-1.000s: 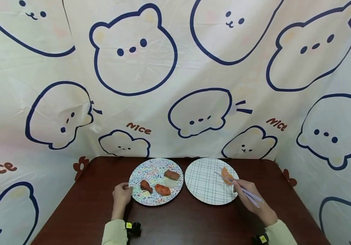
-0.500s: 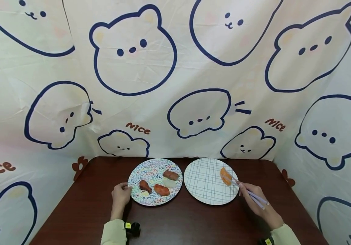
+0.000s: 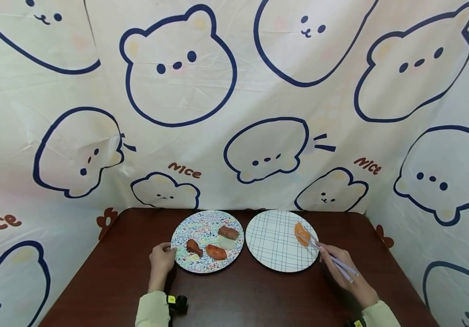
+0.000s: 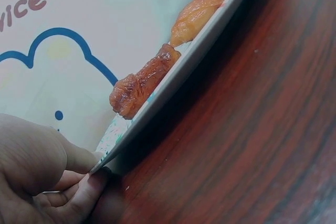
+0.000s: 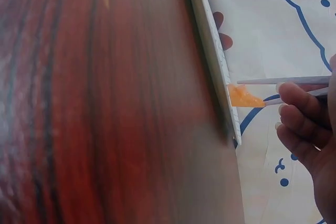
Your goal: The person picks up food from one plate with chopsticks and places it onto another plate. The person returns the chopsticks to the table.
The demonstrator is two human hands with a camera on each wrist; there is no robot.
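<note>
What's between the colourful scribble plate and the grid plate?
Head view: only a narrow strip of bare dark wooden table separates the round scribble-patterned plate from the white grid-lined plate; they don't touch.

counter [image 3: 242, 295]: dark red-brown wood grain, smooth, faint sheen; backdrop [image 3: 234, 113]: creased printed cloth, matt; squiggle plate [image 3: 202, 227]: smooth, glazed look; grid plate [image 3: 273, 245]: smooth, white, slight gloss; chopsticks [image 3: 334, 262]: pale, smooth, plastic-looking; orange slice [image 3: 301, 234]: glossy, waxy; drumstick piece [image 4: 144, 81]: rough, shiny brown surface
</note>
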